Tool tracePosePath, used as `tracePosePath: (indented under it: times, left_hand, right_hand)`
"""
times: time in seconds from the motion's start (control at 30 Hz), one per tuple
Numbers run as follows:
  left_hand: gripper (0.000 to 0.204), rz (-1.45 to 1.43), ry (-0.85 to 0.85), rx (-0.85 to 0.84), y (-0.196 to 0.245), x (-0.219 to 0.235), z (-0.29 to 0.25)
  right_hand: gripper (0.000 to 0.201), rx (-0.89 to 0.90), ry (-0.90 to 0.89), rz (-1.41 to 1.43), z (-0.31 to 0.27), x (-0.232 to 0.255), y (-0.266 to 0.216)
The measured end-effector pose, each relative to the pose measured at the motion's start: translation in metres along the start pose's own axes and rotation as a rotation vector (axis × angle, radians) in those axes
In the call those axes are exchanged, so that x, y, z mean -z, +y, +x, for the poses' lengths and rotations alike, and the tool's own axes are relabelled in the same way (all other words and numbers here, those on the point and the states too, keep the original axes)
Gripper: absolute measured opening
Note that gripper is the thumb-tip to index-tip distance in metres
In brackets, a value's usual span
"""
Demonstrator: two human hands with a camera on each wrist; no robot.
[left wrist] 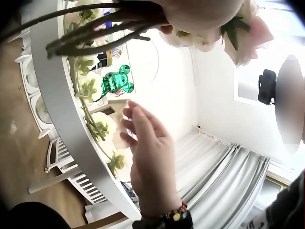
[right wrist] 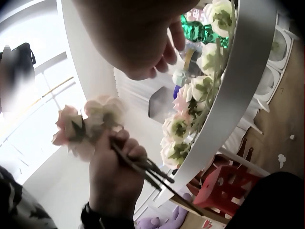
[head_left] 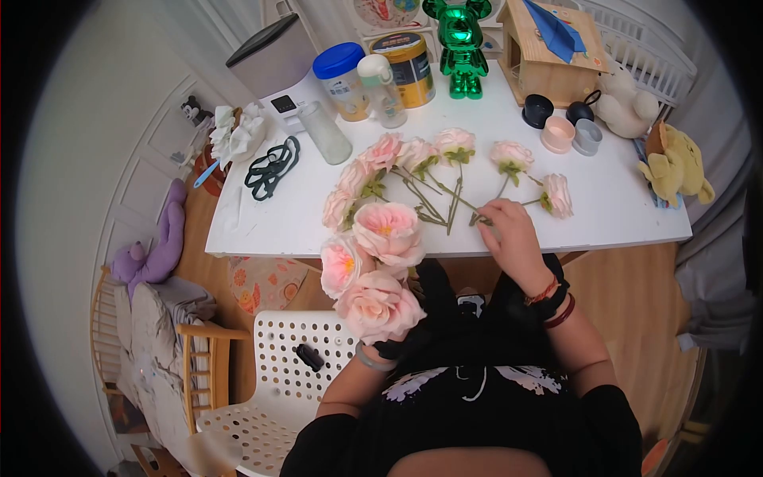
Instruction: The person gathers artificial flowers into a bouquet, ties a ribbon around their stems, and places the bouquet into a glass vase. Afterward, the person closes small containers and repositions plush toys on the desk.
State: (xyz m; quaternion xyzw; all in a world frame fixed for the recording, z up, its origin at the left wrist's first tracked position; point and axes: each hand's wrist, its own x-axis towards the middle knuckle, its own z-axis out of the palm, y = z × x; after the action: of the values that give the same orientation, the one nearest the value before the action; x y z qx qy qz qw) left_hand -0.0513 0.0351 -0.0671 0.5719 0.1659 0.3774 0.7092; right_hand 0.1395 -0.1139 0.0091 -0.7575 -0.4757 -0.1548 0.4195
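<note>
My left hand (right wrist: 114, 171) grips the stems of several pink artificial roses (head_left: 380, 306); in the head view these large blooms hide the hand. The gripped stems (left wrist: 95, 31) stick out past the hand in the left wrist view. More pink roses (head_left: 455, 141) lie in a row on the white table, their green stems pointing toward its front edge. Over that edge is my right hand (head_left: 513, 238), fingers loosely bent beside the stem ends of the two rightmost roses (head_left: 511, 153). Nothing shows in its grasp, and whether the fingertips touch a stem is unclear.
Dark green cord (head_left: 272, 168) and a clear glass (head_left: 326, 135) are at the table's left. Behind the roses stand a bottle (head_left: 383, 95), tins and a shiny green bear figure (head_left: 463, 52). Small cups (head_left: 558, 135) sit at right; a white chair (head_left: 278, 381) is below left.
</note>
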Motion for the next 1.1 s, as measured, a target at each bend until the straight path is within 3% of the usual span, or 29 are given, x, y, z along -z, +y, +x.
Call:
tracePosePath:
  times: [0.03,0.07,0.1,0.17,0.3,0.37,0.4,0.47,0.53,0.57,0.67,0.8,0.83,0.87,1.0,1.07,1.1]
  left_hand:
    - [0.020,0.405,-0.009,-0.095,0.007,-0.004,0.003]
    - [0.024,0.525,-0.058,-0.296,0.043,-0.037,0.007]
    - [0.024,0.522,-0.056,-0.298,0.040,-0.042,0.007]
    - [0.030,-0.022,-0.060,-0.094,0.036,-0.047,0.006]
    - [0.031,0.047,-0.141,-0.063,0.028,-0.033,0.004]
    - [0.010,0.381,-0.250,-0.084,0.004,-0.006,0.001]
    - [0.010,0.383,-0.248,-0.086,-0.020,0.008,-0.002]
    - [0.019,0.963,-0.166,-0.104,-0.053,0.023,-0.005]
    - [0.011,0.910,-0.180,-0.163,-0.039,0.014,-0.002]
    - [0.029,0.856,-0.194,-0.220,-0.031,0.008,0.000]
    - [0.024,0.830,-0.217,-0.190,-0.047,0.021,0.001]
    - [0.019,0.661,-0.180,-0.238,-0.053,0.022,-0.002]
    - [0.012,0.474,-0.168,-0.134,-0.057,0.025,0.000]
    - [0.030,0.288,-0.154,-0.031,-0.060,0.029,0.000]
    - [0.026,0.197,-0.090,-0.015,-0.044,0.012,0.002]
    - [0.016,1.099,-0.058,-0.601,-0.001,-0.013,0.003]
    - [0.016,1.100,-0.059,-0.602,-0.001,-0.015,0.006]
  right_hand:
    - [0.020,-0.033,-0.038,-0.004,0.002,-0.003,0.007]
    - [0.019,-0.064,-0.075,-0.009,0.003,-0.005,0.012]
    - [0.019,-0.060,-0.075,-0.011,0.005,-0.009,0.012]
    - [0.018,0.024,-0.071,0.015,0.008,-0.016,0.010]
    - [0.018,0.084,-0.114,-0.008,0.021,-0.031,0.003]
    - [0.011,0.087,-0.094,-0.142,0.025,-0.040,0.003]
    - [0.011,0.089,-0.093,-0.140,0.026,-0.044,0.005]
    - [0.008,0.090,-0.132,-0.223,0.029,-0.050,0.009]
    - [0.009,0.085,-0.143,-0.264,0.032,-0.055,0.011]
    - [0.010,0.079,-0.153,-0.306,0.033,-0.057,0.012]
    - [0.011,-0.025,-0.273,-0.267,0.040,-0.061,0.016]
    - [0.011,-0.021,-0.285,-0.234,0.042,-0.062,0.016]
    - [0.012,-0.042,-0.298,-0.237,0.043,-0.062,0.016]
    - [0.013,-0.063,-0.312,-0.239,0.044,-0.062,0.015]
    - [0.014,-0.067,-0.254,-0.155,0.044,-0.059,0.024]
    - [0.014,-0.137,-0.218,-0.076,0.045,-0.055,0.028]
    - [0.014,-0.137,-0.217,-0.076,0.046,-0.052,0.030]
